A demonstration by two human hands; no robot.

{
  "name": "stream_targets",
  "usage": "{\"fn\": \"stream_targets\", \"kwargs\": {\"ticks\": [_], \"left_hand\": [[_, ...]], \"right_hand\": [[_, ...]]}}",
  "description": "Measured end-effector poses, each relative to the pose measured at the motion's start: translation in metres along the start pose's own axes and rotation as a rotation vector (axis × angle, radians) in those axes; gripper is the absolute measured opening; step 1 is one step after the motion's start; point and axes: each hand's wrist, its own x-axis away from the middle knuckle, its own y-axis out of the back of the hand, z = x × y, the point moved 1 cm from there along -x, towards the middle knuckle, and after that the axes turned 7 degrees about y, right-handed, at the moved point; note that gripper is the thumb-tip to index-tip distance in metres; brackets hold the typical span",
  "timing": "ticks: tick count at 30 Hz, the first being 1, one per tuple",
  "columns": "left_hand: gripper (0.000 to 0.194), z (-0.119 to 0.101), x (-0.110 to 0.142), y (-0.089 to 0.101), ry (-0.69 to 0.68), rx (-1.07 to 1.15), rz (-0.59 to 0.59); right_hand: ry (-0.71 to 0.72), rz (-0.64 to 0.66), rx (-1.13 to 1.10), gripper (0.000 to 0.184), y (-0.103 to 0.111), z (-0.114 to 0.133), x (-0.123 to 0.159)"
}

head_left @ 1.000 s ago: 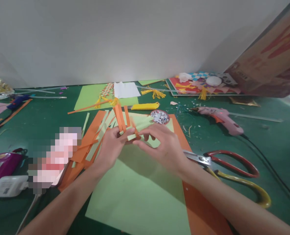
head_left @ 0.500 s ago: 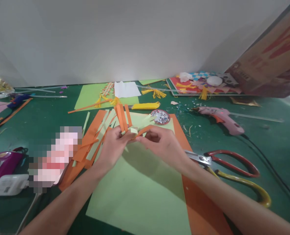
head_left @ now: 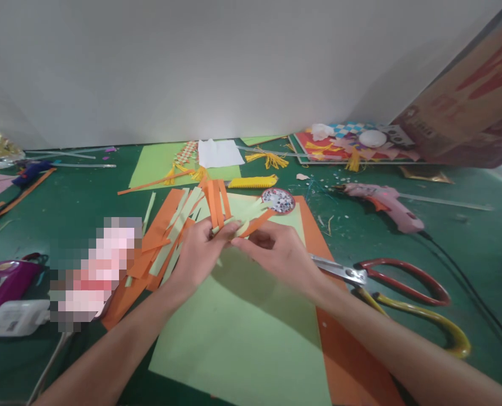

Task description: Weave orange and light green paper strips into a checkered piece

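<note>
Paper strips point(head_left: 212, 202) pinched from two sides

Left hand point(head_left: 202, 246) grips the strips over the green sheet point(head_left: 242, 332), orange ends rising toward twelve o'clock. Right hand point(head_left: 278, 251), at its three o'clock, pinches them too. From the right hand, the dish point(head_left: 277, 201) lies at twelve, the glue gun point(head_left: 386, 206) at two, the scissors point(head_left: 355, 275) at four.

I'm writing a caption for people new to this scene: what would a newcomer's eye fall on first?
Probably the left hand and right hand, close together at the centre with orange and green strips in their grip, above a pale green sheet. Next might come the scissors at the right, one handle red, the other yellow, with the pink glue gun farther back on that side.
</note>
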Motion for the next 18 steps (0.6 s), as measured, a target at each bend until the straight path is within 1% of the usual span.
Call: {"fn": "stream_targets", "kwargs": {"ticks": [2, 4, 7, 9, 13, 16, 18], "left_hand": [[0.035, 0.0000, 0.0001, 0.0002, -0.034, -0.058, -0.030], [0.034, 0.0007, -0.0001, 0.0002, -0.047, -0.063, -0.021], [0.030, 0.0020, -0.0003, 0.0007, -0.044, -0.007, 0.035], [0.029, 0.0016, 0.0000, 0.0009, -0.031, 0.020, 0.092], [0.030, -0.0028, 0.0018, -0.0004, 0.006, 0.065, 0.165], [0.031, -0.0053, 0.0028, -0.0022, 0.030, 0.120, 0.198], [0.030, -0.0051, 0.0029, -0.0026, 0.032, 0.143, 0.204]], "right_hand": [[-0.037, 0.008, -0.019, 0.035, -0.0002, 0.0006, 0.0002], [-0.039, 0.015, -0.017, 0.037, -0.0004, 0.0008, 0.0002], [0.004, 0.024, -0.074, 0.023, -0.0003, 0.0006, 0.0004], [0.006, 0.026, -0.111, 0.016, -0.0001, 0.0001, 0.0006], [0.038, 0.064, -0.081, 0.015, 0.0004, -0.0008, 0.0003], [0.093, 0.110, -0.037, 0.016, 0.0015, -0.0002, -0.0004], [0.116, 0.118, -0.033, 0.016, 0.0026, 0.0008, -0.0007]]}}
